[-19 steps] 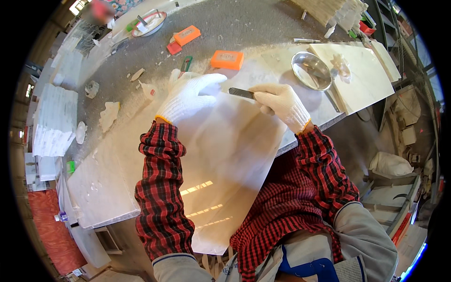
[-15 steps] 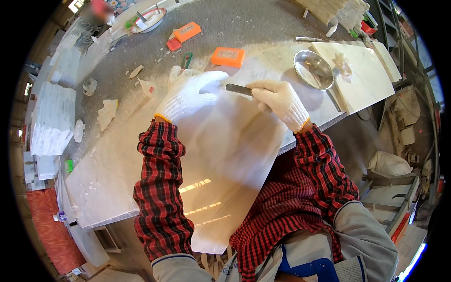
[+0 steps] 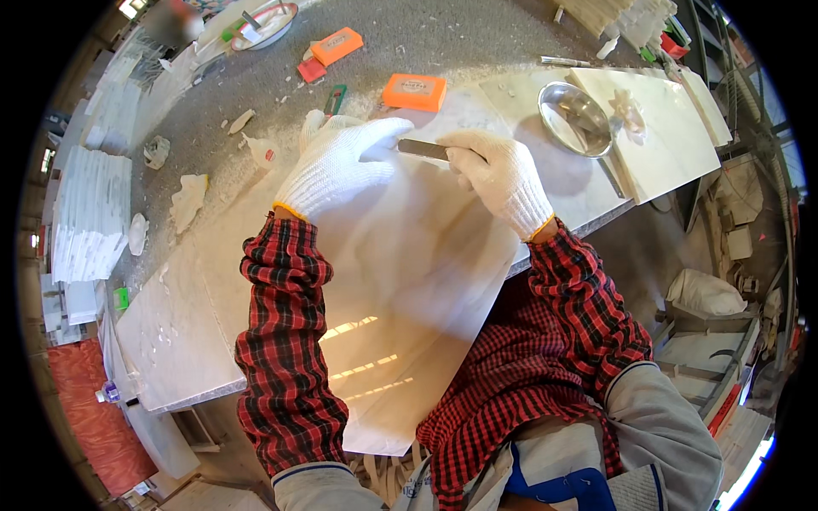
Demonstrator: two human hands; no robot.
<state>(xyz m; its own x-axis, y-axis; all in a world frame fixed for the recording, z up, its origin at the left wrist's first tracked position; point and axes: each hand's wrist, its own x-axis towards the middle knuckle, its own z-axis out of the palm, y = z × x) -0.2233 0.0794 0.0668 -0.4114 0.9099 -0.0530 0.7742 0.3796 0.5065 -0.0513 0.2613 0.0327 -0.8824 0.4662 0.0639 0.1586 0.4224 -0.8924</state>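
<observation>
My right hand (image 3: 494,175), in a white knit glove, pinches a flat grey metal strip (image 3: 423,150), perhaps a file or scraper blade. The strip points left, held above the polished, marble-like slab (image 3: 409,272). My left hand (image 3: 341,166), gloved too, hovers over or rests on the slab just left of the strip's tip. Its thumb and forefinger are spread apart, and nothing shows between them; the other fingers are partly hidden. Beyond the hands lie an orange box (image 3: 414,92) and a small green-edged tool (image 3: 336,100).
A steel bowl (image 3: 575,119) stands on the right, beside a pale slab (image 3: 652,140) with a crumpled plastic bag (image 3: 629,112) on it. Further off are another orange box (image 3: 337,46), a red block (image 3: 312,69) and an enamel basin (image 3: 271,34). Stacked white slabs (image 3: 92,213) stand left.
My right hand has shifted slightly left and up with the metal strip, whose tip is now nearer my left thumb. The strip's face catches more light. My left hand has moved only a little.
</observation>
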